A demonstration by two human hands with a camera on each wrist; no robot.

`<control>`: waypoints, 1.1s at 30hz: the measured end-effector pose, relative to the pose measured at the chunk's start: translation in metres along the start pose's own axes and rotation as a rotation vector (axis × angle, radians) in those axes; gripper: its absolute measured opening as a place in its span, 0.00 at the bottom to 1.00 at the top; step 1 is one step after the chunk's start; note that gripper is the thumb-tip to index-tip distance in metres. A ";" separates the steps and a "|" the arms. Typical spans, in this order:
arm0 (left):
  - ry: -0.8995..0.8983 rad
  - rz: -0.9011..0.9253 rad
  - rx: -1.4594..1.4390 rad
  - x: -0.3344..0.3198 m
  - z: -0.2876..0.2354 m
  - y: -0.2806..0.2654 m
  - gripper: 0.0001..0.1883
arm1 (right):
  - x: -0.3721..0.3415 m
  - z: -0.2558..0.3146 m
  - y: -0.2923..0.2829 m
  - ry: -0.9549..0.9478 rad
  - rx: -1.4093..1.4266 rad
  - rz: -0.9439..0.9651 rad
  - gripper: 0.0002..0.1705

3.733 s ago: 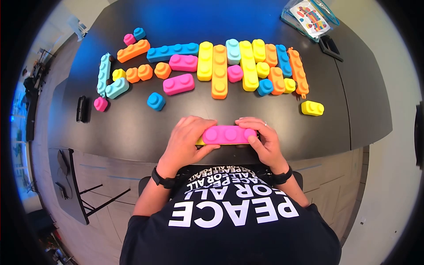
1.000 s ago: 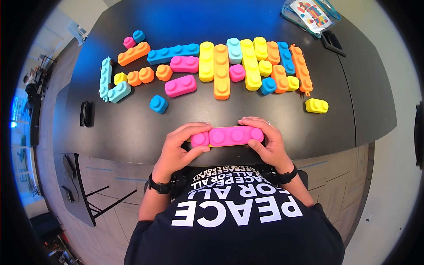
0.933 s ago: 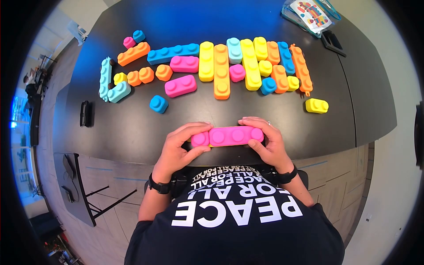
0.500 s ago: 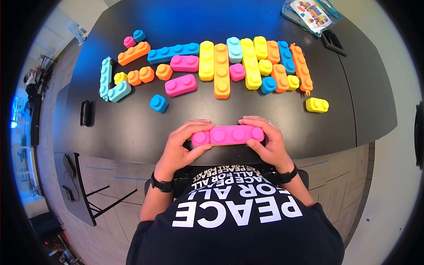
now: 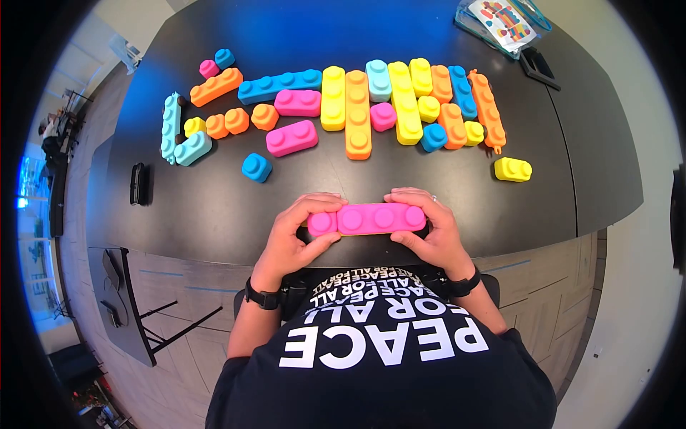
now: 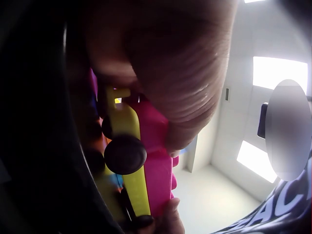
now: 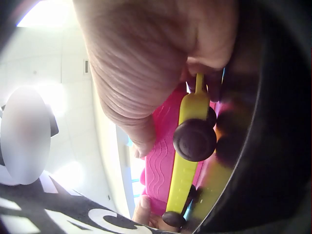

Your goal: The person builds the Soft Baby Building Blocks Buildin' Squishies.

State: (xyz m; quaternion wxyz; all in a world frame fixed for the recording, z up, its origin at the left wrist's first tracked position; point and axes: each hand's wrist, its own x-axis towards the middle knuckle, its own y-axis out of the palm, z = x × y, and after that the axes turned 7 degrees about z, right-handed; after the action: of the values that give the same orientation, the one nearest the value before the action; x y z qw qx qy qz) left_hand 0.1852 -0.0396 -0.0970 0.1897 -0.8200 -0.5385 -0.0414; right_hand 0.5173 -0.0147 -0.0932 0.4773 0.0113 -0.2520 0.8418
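Note:
Low over the table's near side, both hands hold a yellow wheeled base topped by a row of pink building blocks. The row has a three-stud block on the right and a one-stud block flush against its left end. My left hand pinches the left end, thumb on the near side and fingers on the far side. My right hand grips the right end the same way. Dark wheels show under the base in the wrist views; from above, the pink blocks mostly hide the base.
Beyond the hands, several loose blocks lie in rows, among them a blue block, a pink two-stud block and a yellow block. An orange wheeled base lies right, a light-blue one left. A clear bag sits far right.
The one-stud pink block has gone from the table's left side and now sits on the base's left end. Lately my right thumb has slid left along the near edge.

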 end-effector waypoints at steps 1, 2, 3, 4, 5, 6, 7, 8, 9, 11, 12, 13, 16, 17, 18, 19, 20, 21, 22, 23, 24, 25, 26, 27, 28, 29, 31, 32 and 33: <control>0.006 0.009 0.000 -0.001 0.002 -0.001 0.26 | 0.000 0.000 0.000 -0.008 -0.008 0.003 0.41; -0.029 -0.009 -0.051 -0.003 0.001 -0.001 0.28 | -0.001 0.000 0.000 0.000 0.016 0.000 0.43; -0.064 -0.026 -0.102 -0.005 -0.001 0.000 0.30 | -0.001 0.000 0.000 0.007 0.040 -0.005 0.45; -0.098 -0.041 -0.153 -0.006 -0.003 0.001 0.31 | -0.002 0.000 0.000 0.015 0.063 -0.012 0.47; -0.054 -0.055 -0.074 -0.004 -0.005 -0.005 0.33 | -0.001 0.000 0.002 0.003 0.076 -0.046 0.48; -0.011 -0.069 0.003 -0.002 -0.008 -0.016 0.35 | 0.000 0.000 0.004 -0.007 0.089 -0.079 0.50; 0.031 -0.084 0.080 0.000 -0.012 -0.030 0.37 | -0.001 -0.001 0.005 -0.017 0.103 -0.112 0.51; 0.025 -0.117 0.198 0.001 -0.019 -0.047 0.38 | -0.002 -0.002 0.005 -0.019 0.102 -0.112 0.52; 0.017 -0.152 0.317 0.003 -0.028 -0.067 0.40 | -0.002 -0.003 0.004 -0.021 0.103 -0.110 0.52; 0.011 -0.205 0.715 0.015 -0.047 -0.110 0.37 | -0.002 -0.004 0.005 -0.028 0.107 -0.103 0.53; -0.015 -0.257 0.784 0.018 -0.045 -0.133 0.33 | -0.002 -0.005 0.005 -0.032 0.109 -0.100 0.53; -0.038 -0.309 0.851 0.020 -0.040 -0.156 0.31 | -0.002 -0.005 0.005 -0.035 0.108 -0.098 0.53; -0.167 -0.339 0.978 0.030 -0.009 -0.228 0.26 | -0.003 -0.005 0.004 -0.036 0.084 -0.097 0.52; -0.173 -0.316 1.034 0.033 0.008 -0.252 0.24 | -0.004 -0.005 0.003 -0.026 0.079 -0.076 0.53; -0.180 -0.291 1.090 0.036 0.022 -0.272 0.23 | -0.005 -0.005 0.002 -0.014 0.074 -0.055 0.55; -0.287 -0.276 1.107 0.041 0.032 -0.288 0.22 | -0.006 -0.005 0.001 -0.001 0.070 -0.033 0.56; -0.393 -0.262 1.121 0.047 0.038 -0.300 0.20 | -0.007 -0.004 0.000 0.003 0.071 -0.033 0.55; -0.499 -0.248 1.133 0.049 0.046 -0.307 0.19 | -0.006 -0.003 0.000 0.006 0.070 -0.033 0.55; -0.554 -0.228 1.134 0.055 0.037 -0.302 0.19 | -0.005 -0.002 0.000 0.008 0.069 -0.032 0.54; -0.586 -0.220 1.115 0.059 0.040 -0.303 0.20 | -0.005 -0.003 0.001 0.002 0.064 -0.036 0.54; -0.620 -0.210 1.097 0.062 0.043 -0.305 0.20 | -0.006 -0.005 0.002 -0.003 0.061 -0.039 0.53; -0.654 -0.201 1.079 0.063 0.046 -0.309 0.20 | -0.006 -0.006 0.002 -0.009 0.059 -0.041 0.53; -0.592 -0.179 1.080 0.060 0.049 -0.311 0.21 | -0.006 -0.006 0.002 -0.013 0.052 -0.042 0.53; -0.530 -0.158 1.082 0.056 0.052 -0.314 0.21 | -0.005 -0.006 0.001 -0.016 0.045 -0.041 0.53; -0.471 -0.137 1.082 0.053 0.052 -0.313 0.21 | -0.005 -0.006 0.002 -0.020 0.039 -0.038 0.53; -0.450 -0.127 1.082 0.051 0.051 -0.313 0.21 | -0.005 -0.006 0.002 -0.019 0.037 -0.034 0.53; -0.409 -0.113 1.086 0.048 0.049 -0.313 0.21 | -0.004 -0.005 0.001 -0.021 0.031 -0.025 0.53; -0.408 -0.170 1.096 0.047 0.049 -0.315 0.20 | -0.003 -0.005 0.001 -0.019 0.037 -0.025 0.53; -0.406 -0.225 1.105 0.050 0.049 -0.316 0.20 | -0.003 -0.004 0.001 -0.016 0.043 -0.026 0.53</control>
State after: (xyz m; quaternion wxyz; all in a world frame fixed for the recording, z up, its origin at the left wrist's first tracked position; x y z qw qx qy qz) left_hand -0.0847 0.1309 -0.0448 0.4758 -0.5291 -0.5893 0.3826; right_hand 0.5190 -0.0162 -0.0985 0.4858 0.0315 -0.2376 0.8406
